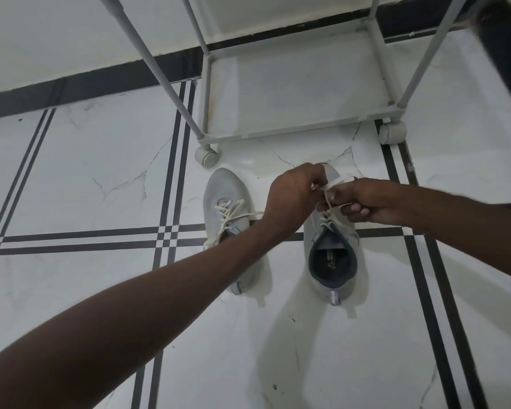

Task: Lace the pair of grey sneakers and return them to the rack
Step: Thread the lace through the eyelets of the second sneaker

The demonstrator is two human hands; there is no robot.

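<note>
Both hands meet over the right sneaker (334, 261), each pinched shut on its cream lace (329, 202). The left hand (292, 196) grips a strand from the left side with fingertips curled in; the right hand (363, 202) holds another strand in a closed fist, a length of lace running out past its knuckles. Between the two hands the lace crosses and drops to the upper eyelets, where several rows are already threaded. That shoe's dark mouth is open toward the camera, a gold mark on its insole, nothing else inside it. Just beside it on the floor, apart but parallel, sits the left sneaker (227, 199), its lace (233, 214) threaded and lying loose across the tongue; the left forearm crosses over its rear half and hides the opening. Both toes point at the rack (301, 129), a pale tube frame on castors standing near the wall, its bottom shelf bare where visible. White marble floor tiles (80, 178) with black stripes lie all around
</note>
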